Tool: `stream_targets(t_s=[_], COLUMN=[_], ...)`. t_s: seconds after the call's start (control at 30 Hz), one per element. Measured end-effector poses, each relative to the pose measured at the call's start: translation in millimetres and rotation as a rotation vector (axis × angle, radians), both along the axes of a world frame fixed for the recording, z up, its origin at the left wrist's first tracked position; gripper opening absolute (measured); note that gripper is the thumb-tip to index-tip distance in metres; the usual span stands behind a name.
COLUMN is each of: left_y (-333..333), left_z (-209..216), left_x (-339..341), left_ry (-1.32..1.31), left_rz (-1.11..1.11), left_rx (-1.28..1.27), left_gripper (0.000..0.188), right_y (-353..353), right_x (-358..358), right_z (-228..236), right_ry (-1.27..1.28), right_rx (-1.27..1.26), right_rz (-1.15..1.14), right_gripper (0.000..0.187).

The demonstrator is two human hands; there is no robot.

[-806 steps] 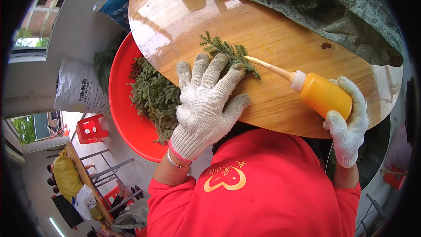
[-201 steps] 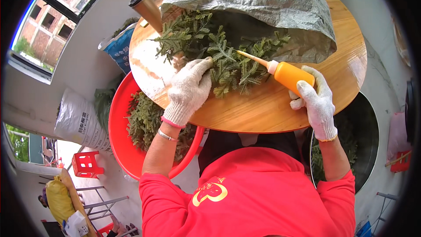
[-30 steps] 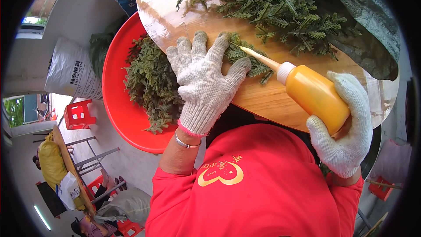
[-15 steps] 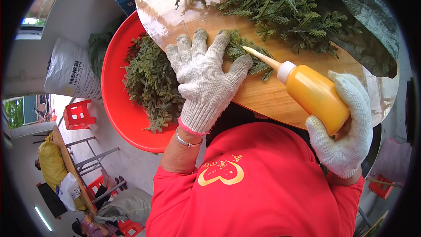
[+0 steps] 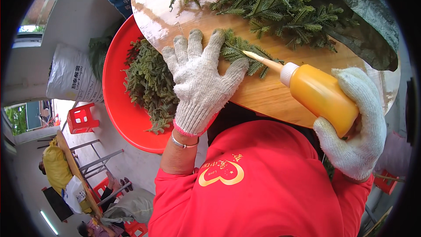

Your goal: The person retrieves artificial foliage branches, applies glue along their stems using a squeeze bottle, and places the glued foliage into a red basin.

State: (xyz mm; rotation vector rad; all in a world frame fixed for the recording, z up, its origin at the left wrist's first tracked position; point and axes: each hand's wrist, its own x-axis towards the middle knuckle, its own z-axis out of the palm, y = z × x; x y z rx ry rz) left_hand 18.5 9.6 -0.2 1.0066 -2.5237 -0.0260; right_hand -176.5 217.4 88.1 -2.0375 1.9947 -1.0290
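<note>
My right hand, in a white knit glove, grips an orange squeeze bottle with a white collar and a long pale nozzle. The nozzle's tip points left, over a small green sprig on the wooden table. My left hand, gloved too, lies with fingers spread at the table's near left edge. Its fingertips are beside the sprig's left end; whether they press on it I cannot tell. A pile of fir-like green branches lies farther back on the table.
A red basin heaped with green sprigs stands left of the table. Dark grey-green sheeting covers the table's far right. White sack, red stool and another table are at left, with a person seated at lower left.
My right hand and the bottle have moved slightly right and down. My left hand has shifted a little left in the picture, its fingers still spread.
</note>
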Motion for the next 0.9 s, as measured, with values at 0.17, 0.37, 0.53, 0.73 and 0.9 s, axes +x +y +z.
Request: stream_targets(t_s=[0.17, 0.37, 0.53, 0.73, 0.9], left_y=[-2.5, -1.5, -2.1, -2.6, -1.8], left_z=[-0.9, 0.2, -2.3, 1.7, 6.8], left_x=[-0.6, -1.5, -1.1, -3.3, -5.3], left_ry=[-0.003, 0.001, -0.018, -0.024, -0.020], left_rz=[0.010, -0.016, -0.008, -0.018, -0.021], left_rx=[0.031, 0.003, 0.005, 0.019, 0.080], left_gripper=[0.070, 0.067, 0.068, 0.068, 0.067], right_y=[4.8, 15.4, 18.2, 22.0, 26.9], right_x=[-5.2, -13.1, -24.9, -34.0, -42.7], right_z=[1.0, 5.0, 4.2, 11.4, 12.8], right_ry=[0.007, -0.022, -0.100, -0.238, -0.482], right_rx=[0.024, 0.037, 0.019, 0.100, 0.149], right_rz=[0.009, 0.034, 0.061, -0.009, -0.187], right_gripper=[0.072, 0.071, 0.069, 0.064, 0.068])
